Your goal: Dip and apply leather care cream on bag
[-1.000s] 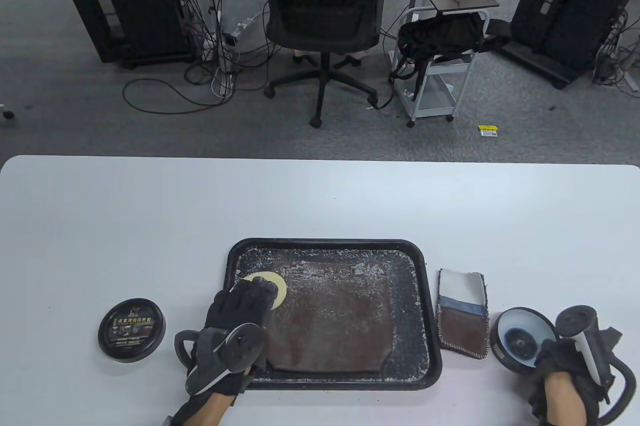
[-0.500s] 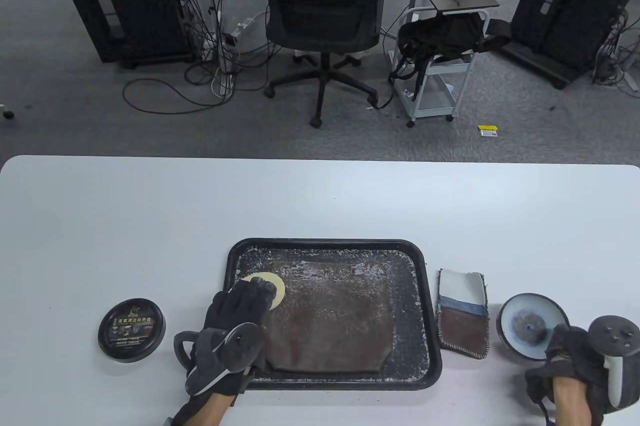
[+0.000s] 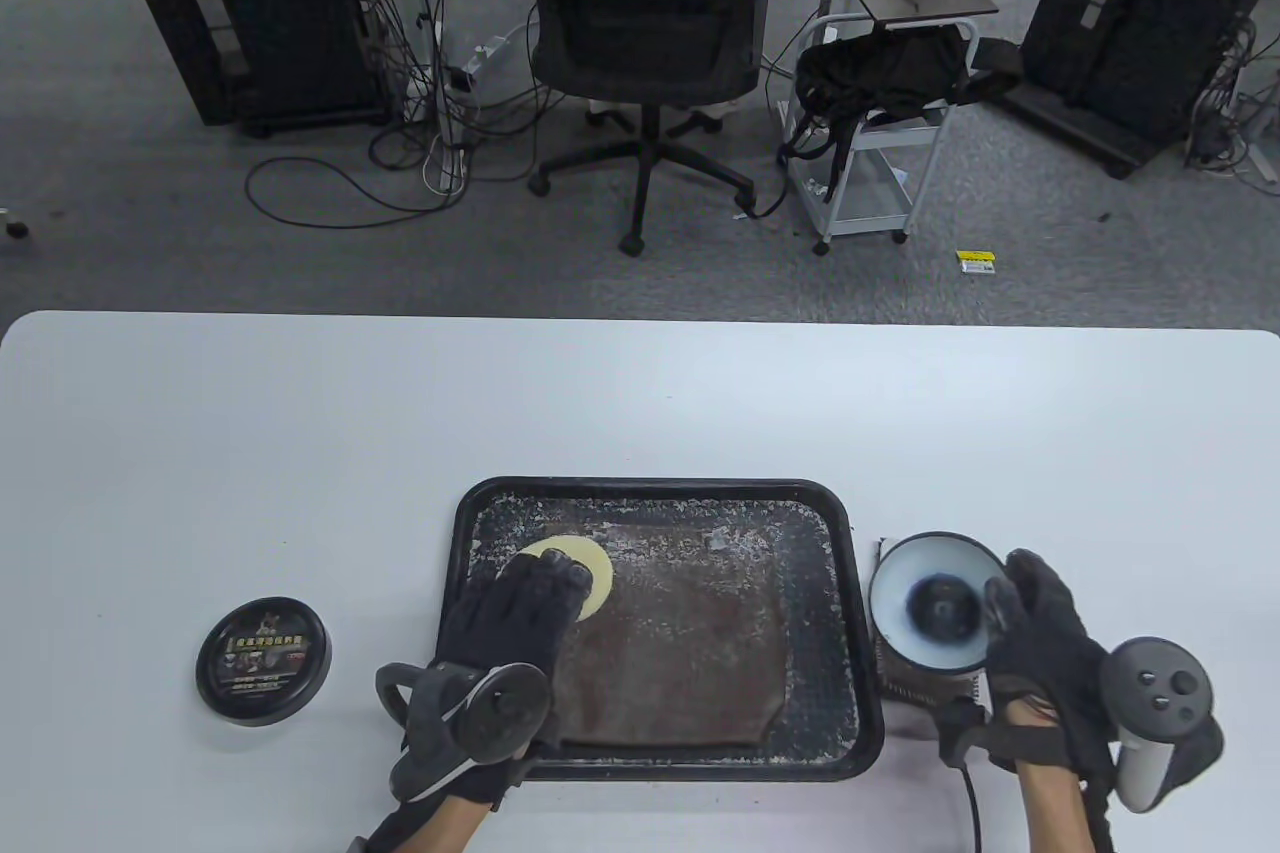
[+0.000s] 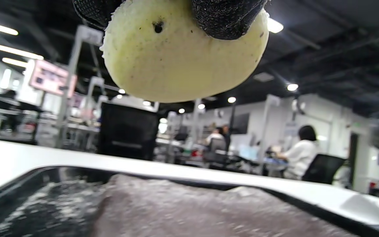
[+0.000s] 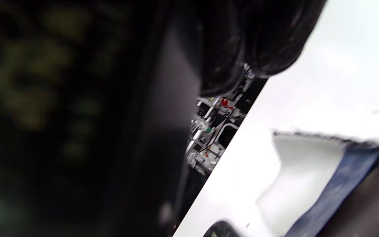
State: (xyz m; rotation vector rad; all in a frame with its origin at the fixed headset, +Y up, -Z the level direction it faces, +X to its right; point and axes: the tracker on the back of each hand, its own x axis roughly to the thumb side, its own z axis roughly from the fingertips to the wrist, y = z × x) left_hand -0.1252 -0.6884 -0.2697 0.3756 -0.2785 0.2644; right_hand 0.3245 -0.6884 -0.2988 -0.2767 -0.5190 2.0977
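L hand pinched sponge above bag; R hand fingers curled round tilted jar. My risk read: jar could slip, cream spilling onto tray.

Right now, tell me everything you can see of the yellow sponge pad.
The yellow sponge pad is a round, pale yellow foam disc with a soft, slightly crumbly edge and a few dark specks, one a small dark hole. The left hand holds it from above, fingers curled over its rim, above the far left part of the brown leather bag lying in the black tray. The wrist view shows it lifted clear of the leather.
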